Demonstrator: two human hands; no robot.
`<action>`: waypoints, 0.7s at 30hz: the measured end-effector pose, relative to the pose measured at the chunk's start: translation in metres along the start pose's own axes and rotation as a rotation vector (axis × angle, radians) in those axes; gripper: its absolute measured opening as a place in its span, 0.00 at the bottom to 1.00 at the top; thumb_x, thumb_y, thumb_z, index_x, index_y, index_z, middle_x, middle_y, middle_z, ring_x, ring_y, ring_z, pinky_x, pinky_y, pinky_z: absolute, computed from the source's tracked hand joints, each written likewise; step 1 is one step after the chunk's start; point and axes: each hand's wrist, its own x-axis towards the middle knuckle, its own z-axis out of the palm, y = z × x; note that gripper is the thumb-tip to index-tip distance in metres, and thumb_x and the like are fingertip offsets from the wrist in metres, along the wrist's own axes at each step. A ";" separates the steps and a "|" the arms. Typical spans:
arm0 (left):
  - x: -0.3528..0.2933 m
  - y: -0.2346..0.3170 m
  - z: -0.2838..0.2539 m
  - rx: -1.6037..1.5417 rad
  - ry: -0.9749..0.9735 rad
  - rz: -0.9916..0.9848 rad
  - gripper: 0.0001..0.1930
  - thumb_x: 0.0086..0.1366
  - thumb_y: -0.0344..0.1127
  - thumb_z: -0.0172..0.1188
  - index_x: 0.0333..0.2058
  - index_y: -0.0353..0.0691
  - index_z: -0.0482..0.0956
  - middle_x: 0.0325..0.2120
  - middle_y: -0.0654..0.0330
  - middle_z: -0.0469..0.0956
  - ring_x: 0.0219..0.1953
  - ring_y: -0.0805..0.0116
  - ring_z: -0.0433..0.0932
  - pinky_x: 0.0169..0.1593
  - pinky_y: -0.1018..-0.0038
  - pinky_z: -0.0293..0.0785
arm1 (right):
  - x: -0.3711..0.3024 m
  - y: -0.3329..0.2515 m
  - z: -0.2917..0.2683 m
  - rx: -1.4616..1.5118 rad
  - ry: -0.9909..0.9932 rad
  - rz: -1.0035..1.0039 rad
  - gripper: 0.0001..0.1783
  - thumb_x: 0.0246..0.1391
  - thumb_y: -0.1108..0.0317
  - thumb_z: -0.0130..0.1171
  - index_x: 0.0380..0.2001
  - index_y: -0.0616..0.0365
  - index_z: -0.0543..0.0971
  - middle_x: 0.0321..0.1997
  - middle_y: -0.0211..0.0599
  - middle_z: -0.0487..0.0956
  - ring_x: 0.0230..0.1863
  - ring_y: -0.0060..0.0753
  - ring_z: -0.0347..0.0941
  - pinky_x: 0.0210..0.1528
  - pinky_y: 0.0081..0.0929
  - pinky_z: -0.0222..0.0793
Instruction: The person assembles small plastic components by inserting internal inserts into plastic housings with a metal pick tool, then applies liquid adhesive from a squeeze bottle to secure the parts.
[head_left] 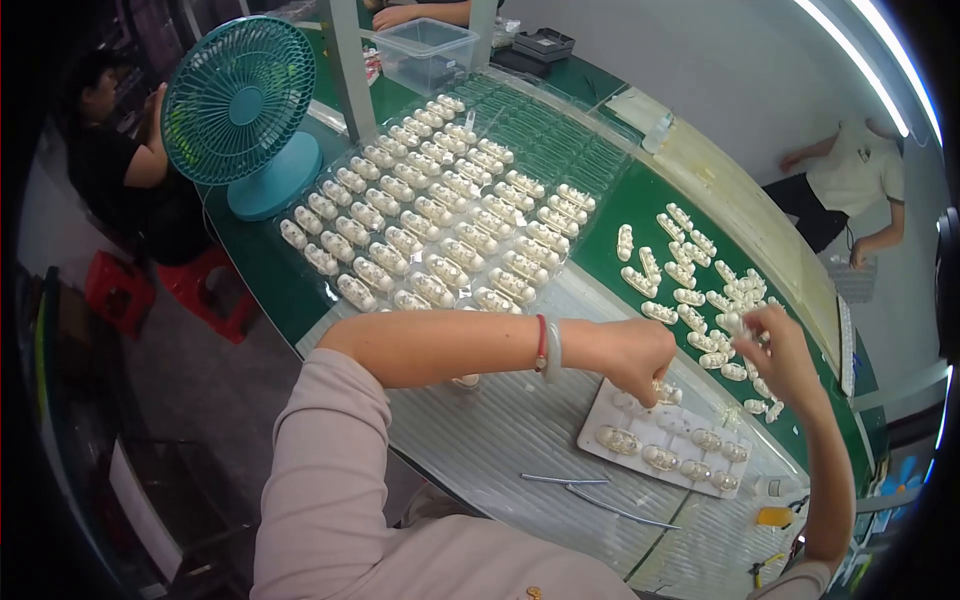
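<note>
My left hand (640, 355) reaches across from the left, its fingers closed and pointing down at the far edge of a white tray (590, 437). The tray holds several oval, cream-white plastic parts (618, 439) in rows. Another such part (666, 394) is right by my left fingertips; whether they grip it is hidden. My right hand (780, 355) is above the loose pile of small white parts (690, 297), thumb and fingers curled together. Something pale shows at its fingertips, too small to make out against the pile.
Clear blister sheets (405, 240) filled with rows of white parts cover the left of the green table. Two thin metal tools (620, 508) lie near the front edge. A teal fan (245, 105) and a clear bin (425, 55) stand farther back. Other people sit or stand around.
</note>
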 end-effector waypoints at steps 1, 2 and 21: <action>-0.009 0.002 -0.017 -0.030 0.022 -0.005 0.16 0.41 0.38 0.64 0.26 0.29 0.79 0.24 0.47 0.78 0.27 0.54 0.78 0.33 0.65 0.74 | 0.026 -0.001 0.001 0.023 0.019 -0.050 0.14 0.42 0.72 0.65 0.34 0.61 0.74 0.31 0.37 0.72 0.32 0.31 0.70 0.33 0.28 0.68; -0.023 0.002 -0.029 -0.092 0.082 -0.015 0.16 0.42 0.39 0.65 0.26 0.30 0.79 0.24 0.47 0.78 0.28 0.55 0.78 0.33 0.67 0.74 | 0.055 -0.014 0.003 -0.005 -0.004 -0.065 0.15 0.42 0.71 0.65 0.35 0.63 0.76 0.33 0.42 0.73 0.34 0.40 0.72 0.37 0.32 0.68; -0.144 -0.178 -0.233 0.640 0.419 -0.624 0.14 0.44 0.33 0.65 0.32 0.35 0.80 0.29 0.53 0.79 0.33 0.59 0.78 0.39 0.70 0.74 | 0.289 -0.079 0.139 0.065 -0.053 -0.242 0.21 0.41 0.59 0.66 0.36 0.63 0.79 0.37 0.47 0.79 0.41 0.44 0.76 0.44 0.35 0.70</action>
